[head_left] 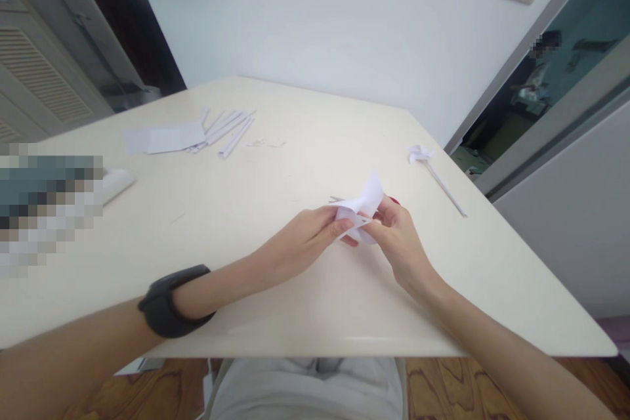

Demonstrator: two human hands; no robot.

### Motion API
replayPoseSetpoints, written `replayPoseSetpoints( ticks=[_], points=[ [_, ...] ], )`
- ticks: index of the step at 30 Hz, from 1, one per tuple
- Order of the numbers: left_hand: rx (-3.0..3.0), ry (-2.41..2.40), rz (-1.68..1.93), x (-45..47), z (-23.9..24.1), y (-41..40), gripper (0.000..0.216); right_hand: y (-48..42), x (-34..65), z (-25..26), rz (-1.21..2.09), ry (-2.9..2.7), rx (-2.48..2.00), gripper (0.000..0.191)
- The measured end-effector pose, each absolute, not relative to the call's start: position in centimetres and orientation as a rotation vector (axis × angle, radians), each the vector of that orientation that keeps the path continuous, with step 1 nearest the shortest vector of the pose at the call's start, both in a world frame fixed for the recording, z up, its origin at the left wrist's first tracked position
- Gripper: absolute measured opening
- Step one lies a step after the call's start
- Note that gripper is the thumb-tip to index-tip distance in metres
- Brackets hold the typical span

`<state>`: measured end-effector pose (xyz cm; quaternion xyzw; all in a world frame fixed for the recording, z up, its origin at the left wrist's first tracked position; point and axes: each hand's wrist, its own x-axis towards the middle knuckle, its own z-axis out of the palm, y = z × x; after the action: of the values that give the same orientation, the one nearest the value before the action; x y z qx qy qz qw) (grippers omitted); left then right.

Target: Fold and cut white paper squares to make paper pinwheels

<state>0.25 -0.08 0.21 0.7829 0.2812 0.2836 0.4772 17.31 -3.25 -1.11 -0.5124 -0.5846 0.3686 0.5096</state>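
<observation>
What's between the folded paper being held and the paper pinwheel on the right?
Nothing: the head view shows only bare table between the folded paper and the pinwheel.

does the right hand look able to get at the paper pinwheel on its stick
Probably yes: only table lies between the right hand and the paper pinwheel, though it and the left hand pinch a folded paper.

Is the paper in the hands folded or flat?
Folded: the paper curls up in flaps between the left hand and right hand.
</observation>
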Motion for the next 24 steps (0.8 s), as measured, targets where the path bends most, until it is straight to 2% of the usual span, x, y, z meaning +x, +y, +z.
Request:
replayPoseSetpoints(
  ticks=[6,15,24],
  points=[
    [1.920,0.659,0.754,0.24,-0.03,0.05,0.032,-3.11,17.37,-1.22,0.893,-1.409,-1.223,0.020],
    [2.081,0.787,0.682,-0.14,0.20,0.27,0.027,-3.15,17.17,-1.03,0.883,-1.390,-1.263,0.017],
    [2.007,0.801,0.732,0.15,0.15,0.18,0.033,-3.33,17.16,-0.99,0.903,-1.398,-1.265,0.018]
  ],
)
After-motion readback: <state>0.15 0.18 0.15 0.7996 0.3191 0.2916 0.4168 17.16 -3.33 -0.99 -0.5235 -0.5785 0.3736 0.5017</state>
